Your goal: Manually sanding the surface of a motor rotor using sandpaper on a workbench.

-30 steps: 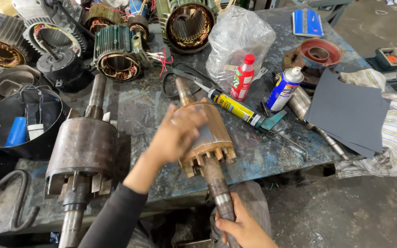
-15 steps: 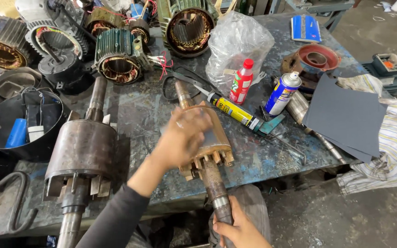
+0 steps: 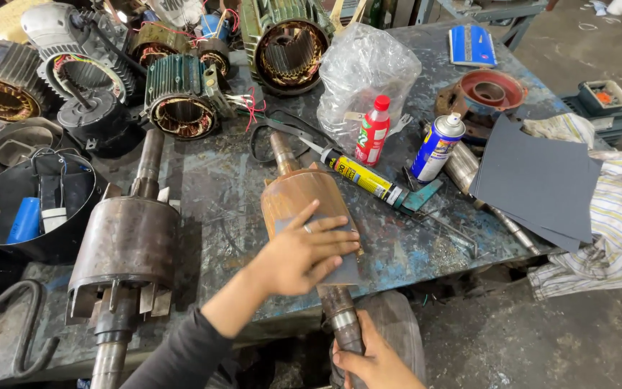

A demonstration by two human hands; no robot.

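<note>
A rusty brown motor rotor (image 3: 293,194) lies on the blue-grey metal table (image 3: 224,209), its shaft (image 3: 340,310) sticking out over the near edge. My left hand (image 3: 307,256) lies flat on the rotor's near end and presses a dark grey sheet of sandpaper (image 3: 345,272) against it. Below the table edge, my right hand (image 3: 372,360) is closed around the shaft.
A larger dark rotor (image 3: 127,248) lies to the left. Right of the rotor are a yellow sealant tube (image 3: 365,176), a red bottle (image 3: 373,130), a spray can (image 3: 437,148), dark sandpaper sheets (image 3: 534,180) and a striped cloth (image 3: 613,230). Green stators (image 3: 181,97) and a plastic bag (image 3: 368,72) stand behind.
My left hand has slid along the rotor toward its near end, and the sandpaper under it now shows. My right hand keeps its hold on the shaft.
</note>
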